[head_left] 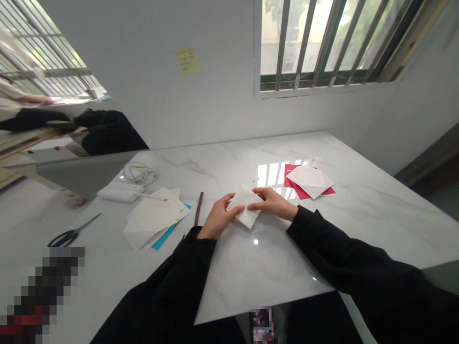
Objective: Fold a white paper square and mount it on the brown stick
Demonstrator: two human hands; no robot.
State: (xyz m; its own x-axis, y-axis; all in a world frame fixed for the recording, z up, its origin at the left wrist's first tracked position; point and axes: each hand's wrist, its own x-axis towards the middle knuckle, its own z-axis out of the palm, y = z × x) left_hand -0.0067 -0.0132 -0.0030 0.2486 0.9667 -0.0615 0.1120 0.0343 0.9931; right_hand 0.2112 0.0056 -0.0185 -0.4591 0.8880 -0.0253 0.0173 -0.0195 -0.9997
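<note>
Both my hands hold a small folded piece of cream paper (248, 219) above the marbled white table, with one corner pointing toward me. My left hand (221, 215) pinches its left side, thumb on top and fingers behind. From the right, my right hand (273, 203) grips the other side the same way, the two thumb tips almost meeting in the middle. Just left of my left hand lies a thin brown stick (198, 209). Beyond my right hand rests a folded pinkish-white paper (311, 180) on top of red paper (303, 193).
Cream paper sheets (152, 217) with a blue sheet (166, 237) beneath lie at left. Near them are black-handled scissors (70, 235), a white box (120, 191) and a coiled white cable (138, 172). A yellow note (188, 60) sticks to the wall beside a barred window (322, 43).
</note>
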